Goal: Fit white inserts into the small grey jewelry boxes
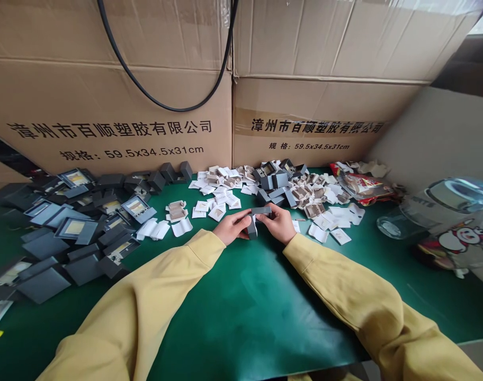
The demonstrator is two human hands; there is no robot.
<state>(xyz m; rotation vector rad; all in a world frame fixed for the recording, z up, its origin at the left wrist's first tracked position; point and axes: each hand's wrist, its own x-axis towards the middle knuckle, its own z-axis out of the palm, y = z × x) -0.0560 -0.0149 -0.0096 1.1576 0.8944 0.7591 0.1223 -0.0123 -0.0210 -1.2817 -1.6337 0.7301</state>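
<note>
My left grip [235,226] is closed round the small grey box [252,230], out in front of me; my right grip [279,223] pinches its upper part, white showing between. I'd steady with the left and go light with the right thumb so nothing creases. Room-wise: grey boxes [45,284] crowd the left, bare worktop [241,312] runs back to my near edge, clear container [400,219] well off right.
</note>
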